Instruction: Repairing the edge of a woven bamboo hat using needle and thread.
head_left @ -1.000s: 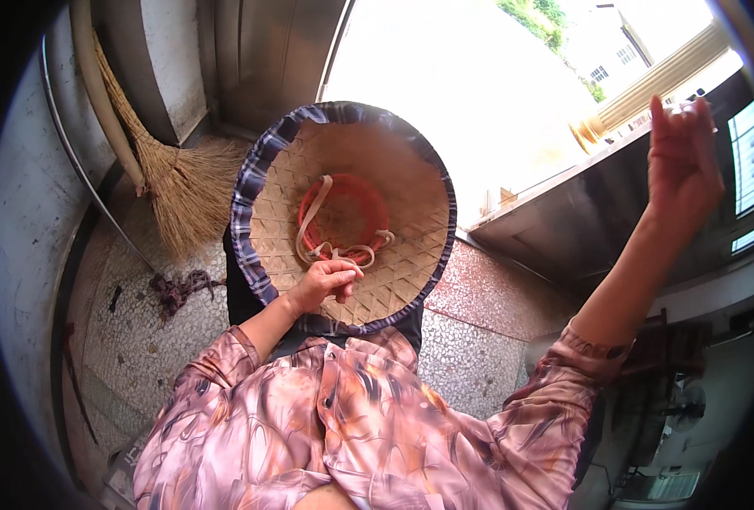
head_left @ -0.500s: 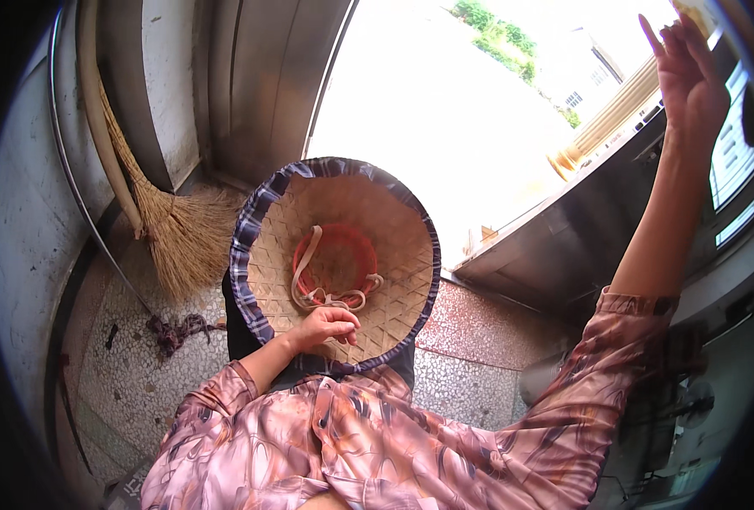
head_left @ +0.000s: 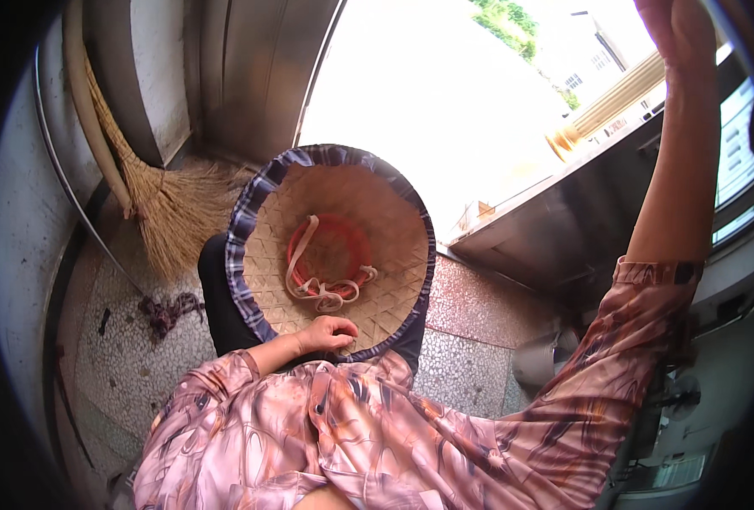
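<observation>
A woven bamboo hat (head_left: 262, 246) lies on my lap, hollow side up, its rim bound in dark plaid cloth. Inside it are a red ring (head_left: 362, 240) and a cream cord (head_left: 295, 272) with looped ends. My left hand (head_left: 330, 333) rests over the hat's near inner side, fingers curled together; anything pinched in them is too small to make out. High at the upper right, my right hand (head_left: 681, 32) is raised on an outstretched arm. Its fingers are cut off by the picture's edge, so whether it holds something is hidden.
A straw broom (head_left: 173, 208) leans on the left wall beside a thin metal rod (head_left: 75, 200). A dark purplish tangle (head_left: 166, 313) lies on the speckled floor. Past the bright doorway's right side stands a dark metal cabinet (head_left: 555, 229). A metal container (head_left: 538, 361) sits near my right arm.
My right hand has gone further up, its fingers leaving the picture. My left hand stays by the hat's near side, its fingers more curled. The view has shifted slightly.
</observation>
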Motion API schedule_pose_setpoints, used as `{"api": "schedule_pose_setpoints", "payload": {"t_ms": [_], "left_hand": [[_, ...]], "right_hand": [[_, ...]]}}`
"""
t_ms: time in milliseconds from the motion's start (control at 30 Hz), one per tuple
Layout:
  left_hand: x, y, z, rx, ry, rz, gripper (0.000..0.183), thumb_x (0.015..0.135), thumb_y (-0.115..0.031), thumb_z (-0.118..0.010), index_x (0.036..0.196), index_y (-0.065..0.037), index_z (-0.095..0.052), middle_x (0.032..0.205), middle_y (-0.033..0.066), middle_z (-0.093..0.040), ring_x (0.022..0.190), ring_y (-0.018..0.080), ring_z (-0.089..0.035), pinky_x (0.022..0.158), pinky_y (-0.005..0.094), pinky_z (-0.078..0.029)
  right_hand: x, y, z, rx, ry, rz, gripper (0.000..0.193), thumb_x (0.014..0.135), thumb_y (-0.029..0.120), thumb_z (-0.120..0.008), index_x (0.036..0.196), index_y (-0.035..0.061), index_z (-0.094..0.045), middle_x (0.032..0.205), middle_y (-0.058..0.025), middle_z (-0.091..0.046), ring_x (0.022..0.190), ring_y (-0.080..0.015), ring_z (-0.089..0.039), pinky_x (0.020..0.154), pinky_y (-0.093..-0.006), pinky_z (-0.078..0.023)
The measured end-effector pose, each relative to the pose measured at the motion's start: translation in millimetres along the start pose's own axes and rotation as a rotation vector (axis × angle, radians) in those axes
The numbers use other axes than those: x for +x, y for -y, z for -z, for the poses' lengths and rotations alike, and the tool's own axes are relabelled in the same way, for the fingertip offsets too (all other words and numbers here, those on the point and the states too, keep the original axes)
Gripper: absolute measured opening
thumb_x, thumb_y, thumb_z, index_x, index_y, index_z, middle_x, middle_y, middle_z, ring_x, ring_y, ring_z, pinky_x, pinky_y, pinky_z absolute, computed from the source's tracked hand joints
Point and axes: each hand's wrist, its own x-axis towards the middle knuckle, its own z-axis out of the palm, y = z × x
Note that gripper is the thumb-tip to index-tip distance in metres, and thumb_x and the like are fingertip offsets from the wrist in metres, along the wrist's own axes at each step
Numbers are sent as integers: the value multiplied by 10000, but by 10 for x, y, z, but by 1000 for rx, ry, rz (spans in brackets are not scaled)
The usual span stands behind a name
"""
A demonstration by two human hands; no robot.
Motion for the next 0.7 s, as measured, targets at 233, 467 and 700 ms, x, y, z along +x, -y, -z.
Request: {"api": "schedule_pose_setpoints", "payload": {"t_ms": [233,467,700], "left_hand": [[-236,-51,-334,122,65,42,258,835,-157,-621,1065,-55,-677,959,44,-694,900,124,-632,824,274,-502],[-232,159,-197,119,86,212,280,823,-175,-637,1073,-56,-681,921,103,-703,787,161,-670,731,306,-531],[346,-319,586,689,337,-85,228,792,-220,-611,962,-142,-741,1088,130,-631,1042,312,-600,919,405,-479]], "right_hand": [[-656,-112,-169,-33,191,423,186,859,73,-569,1013,28,-664,848,-76,-688,814,-218,-677,832,-415,-544],[-299,-738,-297,-4,97,321,173,860,54,-572,1008,27,-657,837,-79,-685,791,-218,-678,784,-381,-548],[629,-1832,-125,-22,23,240,167,859,45,-571,1009,31,-642,823,-75,-679,775,-209,-675,771,-370,-545]]}}
